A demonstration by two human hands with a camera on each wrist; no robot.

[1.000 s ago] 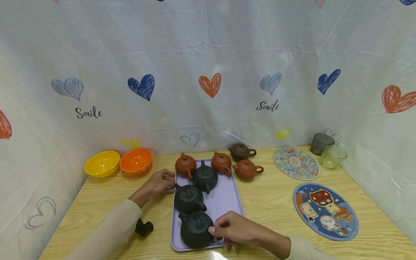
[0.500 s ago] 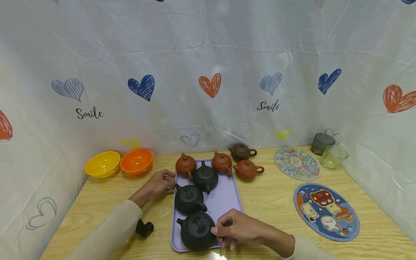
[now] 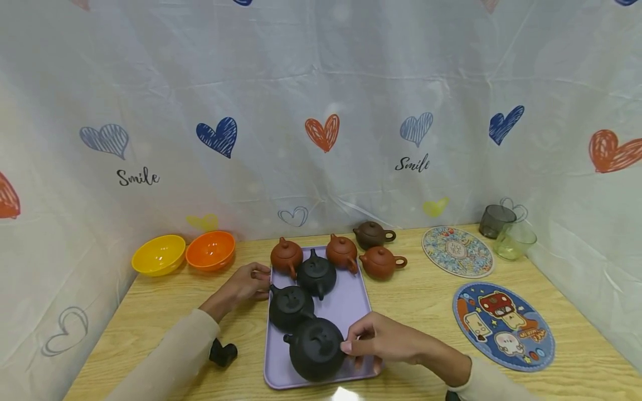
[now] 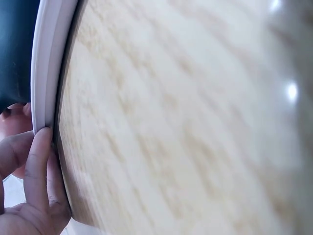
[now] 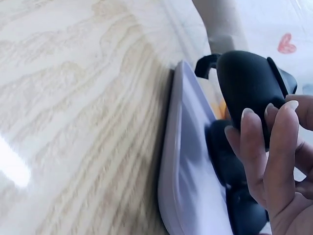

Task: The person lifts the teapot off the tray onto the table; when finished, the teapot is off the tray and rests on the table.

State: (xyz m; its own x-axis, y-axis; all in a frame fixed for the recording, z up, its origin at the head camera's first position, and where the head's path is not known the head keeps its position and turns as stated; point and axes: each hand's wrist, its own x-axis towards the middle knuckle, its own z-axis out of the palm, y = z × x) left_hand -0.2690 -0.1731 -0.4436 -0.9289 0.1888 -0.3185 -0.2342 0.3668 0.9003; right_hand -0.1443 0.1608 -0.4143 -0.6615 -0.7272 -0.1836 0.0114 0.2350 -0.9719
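Note:
In the head view my right hand (image 3: 386, 338) pinches the handle side of a black teapot (image 3: 317, 351) over the near end of a lilac tray (image 3: 348, 303). The right wrist view has this teapot raised above the tray rim, its spout pointing away from the hand. My left hand (image 3: 248, 283) grips the tray's left rim between finger and thumb. Behind the held pot, a second black teapot (image 3: 290, 309) sits along the tray's left side, and a third black teapot (image 3: 317, 274) stands farther back. Two reddish clay teapots, one left (image 3: 286, 256) and one right (image 3: 342, 252), occupy the tray's far end.
Right of the tray stand a reddish teapot (image 3: 379, 263) and a dark brown teapot (image 3: 371, 235). Yellow (image 3: 158, 255) and orange bowls (image 3: 210, 250) are at the back left. Two round mats, floral (image 3: 457, 250) and blue (image 3: 501, 326), lie right, with cups (image 3: 515, 240) behind.
My right hand has lifted the near black teapot off the tray and shifted it slightly right and away from me. The left hand has stayed at the tray rim.

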